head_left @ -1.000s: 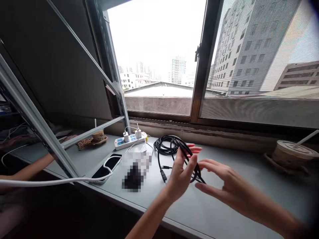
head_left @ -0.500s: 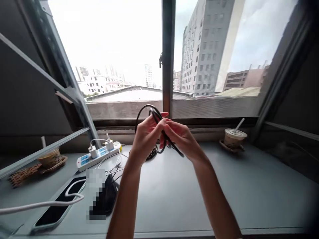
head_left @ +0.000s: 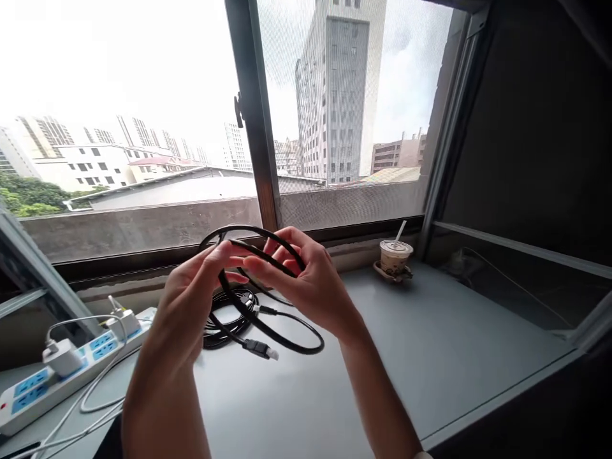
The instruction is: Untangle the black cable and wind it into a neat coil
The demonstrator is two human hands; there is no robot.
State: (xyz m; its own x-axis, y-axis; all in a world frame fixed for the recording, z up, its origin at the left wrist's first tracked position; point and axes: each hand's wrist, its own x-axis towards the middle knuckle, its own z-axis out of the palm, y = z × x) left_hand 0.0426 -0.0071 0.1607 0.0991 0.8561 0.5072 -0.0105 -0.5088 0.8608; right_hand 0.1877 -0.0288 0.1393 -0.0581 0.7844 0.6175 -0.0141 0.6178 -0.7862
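Observation:
A black cable (head_left: 285, 342) hangs in loose loops between my two hands, above the desk. My left hand (head_left: 201, 280) pinches the loops on their left side with thumb and fingers. From the right, my right hand (head_left: 306, 274) has its fingers inside the loops and its thumb over the strands. One dark cable plug (head_left: 258, 348) with a pale tip dangles below the loops, and a second plug shows just above it. Behind them, a coiled black cable (head_left: 224, 341) lies on the desk, partly covered by my left hand and the held loops.
On the left a white power strip (head_left: 71, 376) holds chargers with white cords. A lidded drink cup (head_left: 396, 256) with a straw stands on a holder at the back right. The grey desk (head_left: 454, 331) ends at the window wall; a dark partition (head_left: 526, 146) rises on the right.
The view has turned right and closer. My hands have moved apart, and the bunched cable has spread into wider loops with its plugs showing. The phone has left the view.

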